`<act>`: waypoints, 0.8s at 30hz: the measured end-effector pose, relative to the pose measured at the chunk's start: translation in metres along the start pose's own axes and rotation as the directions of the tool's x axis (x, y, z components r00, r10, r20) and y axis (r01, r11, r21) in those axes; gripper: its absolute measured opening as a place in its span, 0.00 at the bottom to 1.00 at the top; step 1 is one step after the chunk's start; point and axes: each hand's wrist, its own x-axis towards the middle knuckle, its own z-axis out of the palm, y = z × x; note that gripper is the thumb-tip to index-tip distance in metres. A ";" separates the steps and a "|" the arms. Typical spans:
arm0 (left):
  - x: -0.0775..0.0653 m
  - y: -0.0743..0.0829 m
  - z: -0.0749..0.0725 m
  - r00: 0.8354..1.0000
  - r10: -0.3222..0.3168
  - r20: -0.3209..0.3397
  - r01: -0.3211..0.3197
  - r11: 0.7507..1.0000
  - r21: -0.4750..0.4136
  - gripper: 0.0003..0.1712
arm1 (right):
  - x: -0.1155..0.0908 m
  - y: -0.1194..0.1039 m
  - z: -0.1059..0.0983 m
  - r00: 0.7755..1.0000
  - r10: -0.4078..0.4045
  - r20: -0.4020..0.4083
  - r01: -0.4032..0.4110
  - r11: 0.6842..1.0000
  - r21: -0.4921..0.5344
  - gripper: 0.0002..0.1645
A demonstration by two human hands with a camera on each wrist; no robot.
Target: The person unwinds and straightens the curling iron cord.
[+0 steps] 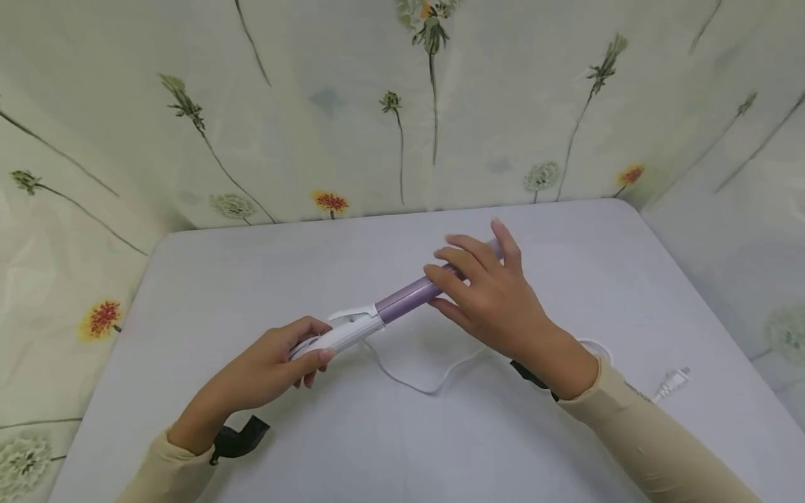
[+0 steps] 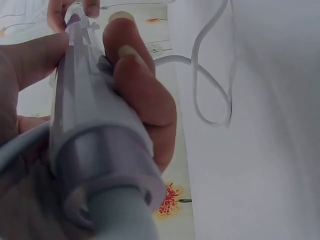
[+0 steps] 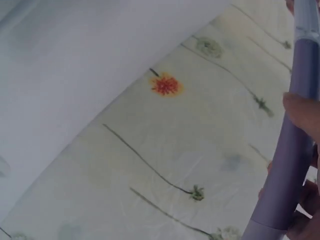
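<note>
A curling iron with a white handle and a purple barrel (image 1: 409, 299) slants up to the right above the table in the head view. My left hand (image 1: 270, 367) grips the white handle (image 2: 95, 100), thumb on the near side and fingertips round the far side. Farther up, my right hand (image 1: 497, 300) holds the barrel lightly between thumb and fingers, with the little finger raised. In the right wrist view the thumb lies across the purple barrel (image 3: 292, 150); the other fingers are partly hidden behind it.
A white cord (image 1: 434, 391) loops over the white table (image 1: 402, 454) beneath the iron. Its plug (image 1: 673, 383) lies at the right, near the right sleeve (image 1: 641, 433). A flowered sheet (image 1: 352, 105) hangs along the back and sides of the table.
</note>
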 end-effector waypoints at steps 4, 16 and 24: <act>-0.001 0.000 0.000 0.999 -0.015 0.043 0.016 1.000 -0.024 0.17 | -0.002 -0.001 0.003 1.000 -0.026 -0.018 0.027 0.998 0.053 0.26; -0.008 -0.004 -0.037 0.974 -0.077 -0.212 0.101 0.989 0.108 0.21 | -0.024 0.020 0.027 0.981 0.113 0.160 -0.139 0.977 0.163 0.28; -0.023 -0.015 -0.050 0.856 -0.078 -0.511 0.164 0.979 0.125 0.30 | -0.019 0.050 0.063 0.852 0.376 0.365 -0.451 0.881 0.146 0.24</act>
